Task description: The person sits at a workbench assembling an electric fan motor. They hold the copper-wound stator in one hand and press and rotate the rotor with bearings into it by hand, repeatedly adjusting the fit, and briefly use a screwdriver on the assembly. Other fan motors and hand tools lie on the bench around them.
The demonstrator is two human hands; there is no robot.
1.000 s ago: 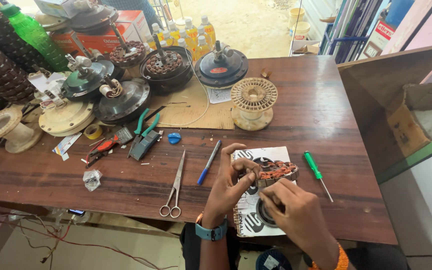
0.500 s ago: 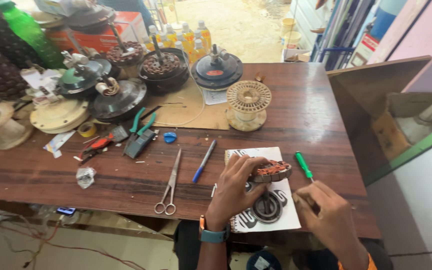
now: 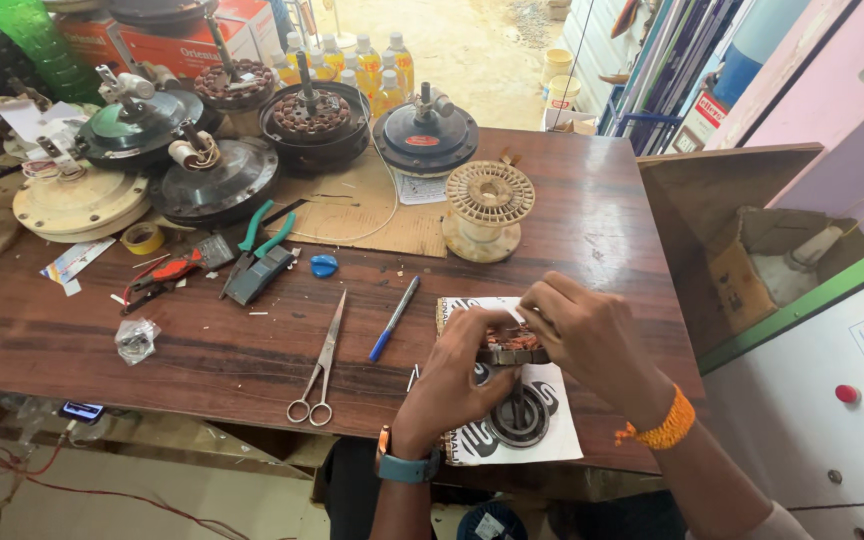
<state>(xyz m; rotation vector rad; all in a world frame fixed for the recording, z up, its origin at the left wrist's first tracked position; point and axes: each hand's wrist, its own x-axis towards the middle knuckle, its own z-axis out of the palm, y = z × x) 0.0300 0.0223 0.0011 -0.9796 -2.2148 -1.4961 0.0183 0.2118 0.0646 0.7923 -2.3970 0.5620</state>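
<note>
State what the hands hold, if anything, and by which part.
Both hands, left hand and right hand, hold a copper-wound motor stator between them, each gripping one side of its rim, above a printed sheet.

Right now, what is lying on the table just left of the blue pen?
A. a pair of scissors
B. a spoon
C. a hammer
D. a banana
A: a pair of scissors with metal blades and ring handles lies on the wooden table just left of the blue pen, while both hands, left hand and right hand, hold a small copper-wound part further right.
</note>
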